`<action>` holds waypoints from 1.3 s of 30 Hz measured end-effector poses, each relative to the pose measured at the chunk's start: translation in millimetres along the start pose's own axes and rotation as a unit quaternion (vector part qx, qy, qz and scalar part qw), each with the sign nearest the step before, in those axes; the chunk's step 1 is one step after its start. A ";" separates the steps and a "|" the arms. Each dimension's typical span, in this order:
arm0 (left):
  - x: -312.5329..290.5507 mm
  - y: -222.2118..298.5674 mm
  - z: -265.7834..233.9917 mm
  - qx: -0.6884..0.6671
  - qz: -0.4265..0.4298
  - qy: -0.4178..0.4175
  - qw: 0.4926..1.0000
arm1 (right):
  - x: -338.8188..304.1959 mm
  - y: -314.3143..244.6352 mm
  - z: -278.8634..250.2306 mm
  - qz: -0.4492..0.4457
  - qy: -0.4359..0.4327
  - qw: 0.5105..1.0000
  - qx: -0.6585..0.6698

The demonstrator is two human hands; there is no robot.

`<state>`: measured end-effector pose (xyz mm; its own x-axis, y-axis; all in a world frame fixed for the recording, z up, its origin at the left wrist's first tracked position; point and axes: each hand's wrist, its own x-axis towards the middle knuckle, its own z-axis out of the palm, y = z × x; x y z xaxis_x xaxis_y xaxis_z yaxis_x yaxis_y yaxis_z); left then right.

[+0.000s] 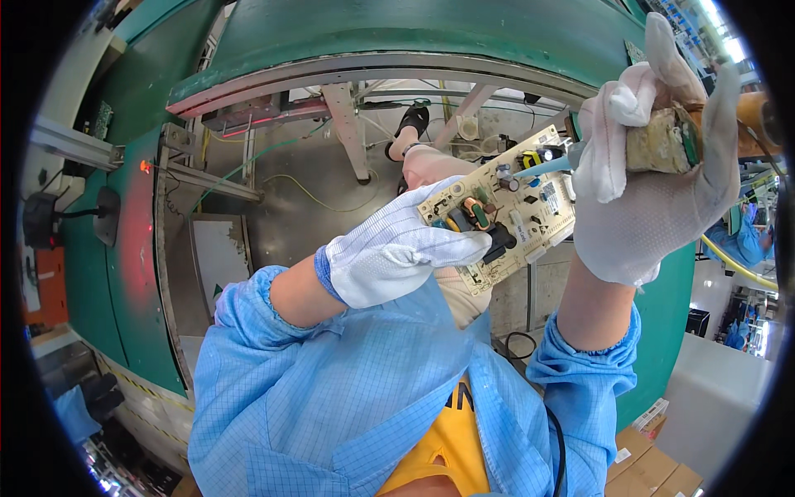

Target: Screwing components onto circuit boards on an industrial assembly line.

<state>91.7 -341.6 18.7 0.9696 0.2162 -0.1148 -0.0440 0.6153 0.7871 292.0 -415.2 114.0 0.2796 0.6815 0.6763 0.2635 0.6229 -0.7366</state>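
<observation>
— What have you got in your left hand?

— A pale circuit board. My gloved fingers are closed over its near left end, thumb on top among the parts, so the board is pinched and held tilted in the air above my lap, right in the middle of what I see.

— And the right hand?

— It is raised at the far right, in a white glove, wrapped around a worn yellowish block. A pale blue tip sticks out to the left from that hand and reaches onto the far right part of the board, among the small components. Whether it touches one of them, I cannot tell.

— What is around you?

— A green curved conveyor with a metal rim arches across the far side. Below it the grey floor shows, with loose yellow and green cables. A foot in a black sandal stands on the floor just beyond the board. Cardboard boxes sit near right, by my blue sleeve.

— Anything blocking the board?

— Only my left glove, which hides its near left corner.
</observation>
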 end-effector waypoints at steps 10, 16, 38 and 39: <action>-10.5 13.5 0.7 -0.070 -0.022 0.025 0.997 | 2.5 0.5 -5.9 0.012 0.037 0.999 0.011; -13.4 15.5 4.7 -0.176 -0.072 0.032 0.981 | 0.5 -2.5 -2.0 0.017 0.059 0.998 0.021; -17.5 12.1 -2.0 -0.182 -0.050 0.069 0.980 | -0.6 -7.9 0.2 0.056 0.076 0.989 0.116; -18.0 14.4 -0.7 -0.184 -0.048 0.067 0.979 | -0.8 -8.3 0.2 0.058 0.077 0.988 0.120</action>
<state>73.4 -336.2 31.7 0.9345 0.2260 -0.2751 -0.0621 0.8643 0.4991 289.4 -420.9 119.5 0.4364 0.6988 0.5667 0.0005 0.6297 -0.7768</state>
